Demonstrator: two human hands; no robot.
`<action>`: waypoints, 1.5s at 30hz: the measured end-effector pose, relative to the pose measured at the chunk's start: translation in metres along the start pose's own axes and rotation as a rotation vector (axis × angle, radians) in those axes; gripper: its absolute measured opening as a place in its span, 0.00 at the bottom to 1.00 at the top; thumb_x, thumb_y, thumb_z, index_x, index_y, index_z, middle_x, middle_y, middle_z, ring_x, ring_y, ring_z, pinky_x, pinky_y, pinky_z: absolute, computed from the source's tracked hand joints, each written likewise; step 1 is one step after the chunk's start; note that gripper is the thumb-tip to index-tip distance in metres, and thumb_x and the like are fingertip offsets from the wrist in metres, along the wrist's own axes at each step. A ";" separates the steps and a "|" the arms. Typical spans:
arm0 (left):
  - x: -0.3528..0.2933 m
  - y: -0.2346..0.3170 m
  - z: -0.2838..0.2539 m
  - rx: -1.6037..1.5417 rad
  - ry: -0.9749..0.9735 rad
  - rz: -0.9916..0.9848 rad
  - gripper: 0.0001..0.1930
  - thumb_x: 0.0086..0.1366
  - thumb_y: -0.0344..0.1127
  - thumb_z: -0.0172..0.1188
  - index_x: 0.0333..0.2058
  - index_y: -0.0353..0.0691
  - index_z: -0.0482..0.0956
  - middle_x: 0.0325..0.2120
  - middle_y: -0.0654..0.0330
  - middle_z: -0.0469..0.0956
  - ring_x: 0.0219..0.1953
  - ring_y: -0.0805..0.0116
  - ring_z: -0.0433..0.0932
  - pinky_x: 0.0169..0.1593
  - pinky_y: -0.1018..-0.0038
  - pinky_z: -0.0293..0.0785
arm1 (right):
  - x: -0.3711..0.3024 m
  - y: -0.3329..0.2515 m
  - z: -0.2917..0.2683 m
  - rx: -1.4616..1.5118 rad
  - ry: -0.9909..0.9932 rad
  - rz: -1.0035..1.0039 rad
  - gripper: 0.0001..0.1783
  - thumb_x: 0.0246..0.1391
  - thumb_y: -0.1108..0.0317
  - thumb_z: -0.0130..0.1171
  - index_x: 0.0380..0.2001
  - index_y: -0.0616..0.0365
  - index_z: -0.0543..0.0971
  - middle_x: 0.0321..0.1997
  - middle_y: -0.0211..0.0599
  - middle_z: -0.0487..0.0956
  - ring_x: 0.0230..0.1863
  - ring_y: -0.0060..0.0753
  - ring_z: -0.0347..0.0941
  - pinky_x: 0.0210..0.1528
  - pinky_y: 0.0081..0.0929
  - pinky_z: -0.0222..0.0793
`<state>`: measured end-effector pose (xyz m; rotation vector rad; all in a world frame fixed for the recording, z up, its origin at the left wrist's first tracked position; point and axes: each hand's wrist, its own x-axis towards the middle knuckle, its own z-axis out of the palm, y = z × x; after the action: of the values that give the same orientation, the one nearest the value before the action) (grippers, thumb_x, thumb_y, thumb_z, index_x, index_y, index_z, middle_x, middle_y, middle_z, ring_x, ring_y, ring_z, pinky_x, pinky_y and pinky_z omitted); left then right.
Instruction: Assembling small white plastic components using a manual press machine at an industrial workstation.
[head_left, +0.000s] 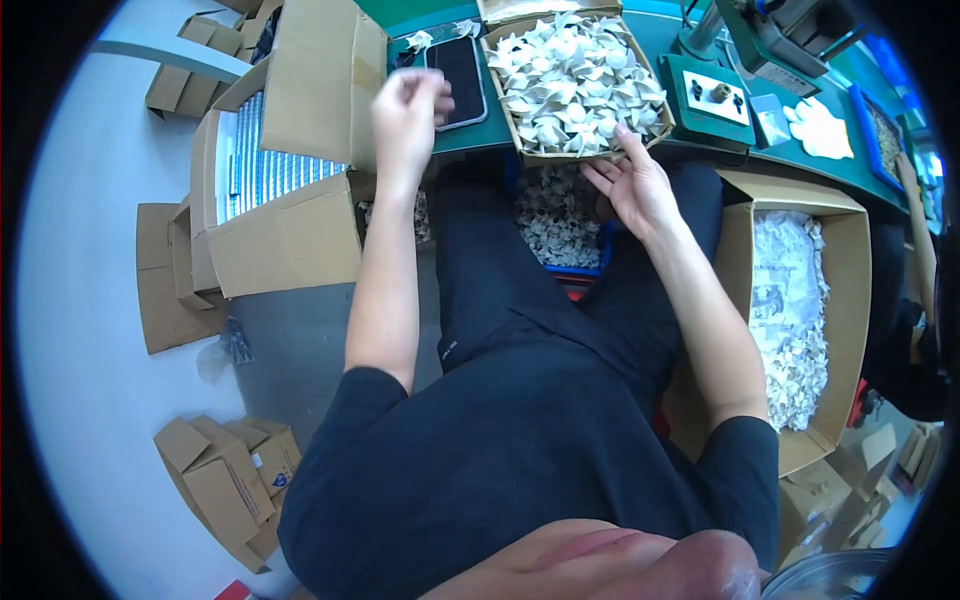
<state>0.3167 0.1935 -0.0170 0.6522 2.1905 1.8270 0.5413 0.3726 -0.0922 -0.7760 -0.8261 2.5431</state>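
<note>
A shallow cardboard box (pixel 541 159) heaped with small white pointed pieces (pixel 575 85) sits at the near edge of the green bench. My right hand (pixel 640 190) grips its near right corner, thumb above the rim and fingers below. Left of the box, my left hand (pixel 408 105) is raised with its fingers curled together. Motion blurs the fingertips, so anything between them cannot be made out. Beside that hand lies a dark-screened phone (pixel 458 85), and a few loose white pieces (pixel 420 41) rest behind it.
Below the bench, between my knees, a blue bin (pixel 575 269) holds more pieces. To the left stands an open carton (pixel 290 235) of silvery tubes (pixel 290 178). A bench press (pixel 710 95) and white glove (pixel 820 128) are right; another carton (pixel 848 290) holds white pieces. Another person's arm (pixel 918 220) shows far right.
</note>
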 end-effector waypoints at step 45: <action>-0.019 0.055 -0.043 0.017 -0.079 -0.003 0.14 0.69 0.37 0.59 0.44 0.31 0.84 0.33 0.57 0.84 0.27 0.73 0.81 0.23 0.74 0.78 | 0.092 -0.030 0.034 0.246 -0.178 0.012 0.32 0.70 0.58 0.54 0.66 0.68 0.59 0.65 0.62 0.67 0.65 0.61 0.70 0.66 0.58 0.74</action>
<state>0.3251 0.1546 0.0430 0.7115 2.1568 1.7524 0.4529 0.4250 -0.0861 -0.4847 -0.5445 2.6862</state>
